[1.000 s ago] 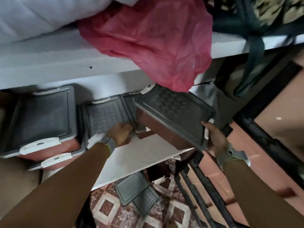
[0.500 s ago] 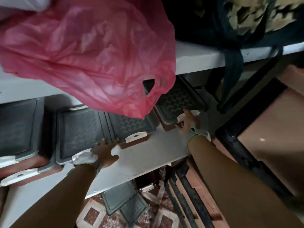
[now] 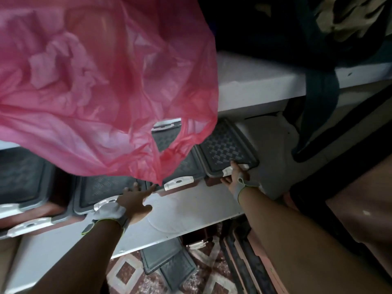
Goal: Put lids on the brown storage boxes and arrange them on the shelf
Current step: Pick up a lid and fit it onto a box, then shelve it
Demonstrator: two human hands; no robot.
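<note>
Several brown storage boxes with grey patterned lids and white latches stand in a row on the white shelf point(image 3: 191, 211). The rightmost box point(image 3: 228, 148) sits flat at the row's right end, and my right hand point(image 3: 234, 177) grips its front edge at the white latch. My left hand point(image 3: 135, 201) rests with fingers spread on the shelf, its fingertips touching the front of a lidded box point(image 3: 101, 188). Between them stands another lidded box point(image 3: 182, 172). Two loose grey lids point(image 3: 167, 265) lie on the tiled floor below the shelf.
A pink plastic bag point(image 3: 101, 85) hangs from the upper shelf point(image 3: 254, 81) and hides the backs of the boxes. A dark bag with a strap point(image 3: 318, 98) hangs at right. More lidded boxes point(image 3: 23, 183) are stacked at left. A dark frame point(image 3: 246, 262) stands at lower right.
The rightmost box was held tilted in the air; it has come down onto the shelf and slid back beside the others. My left hand let go and moved to the shelf front.
</note>
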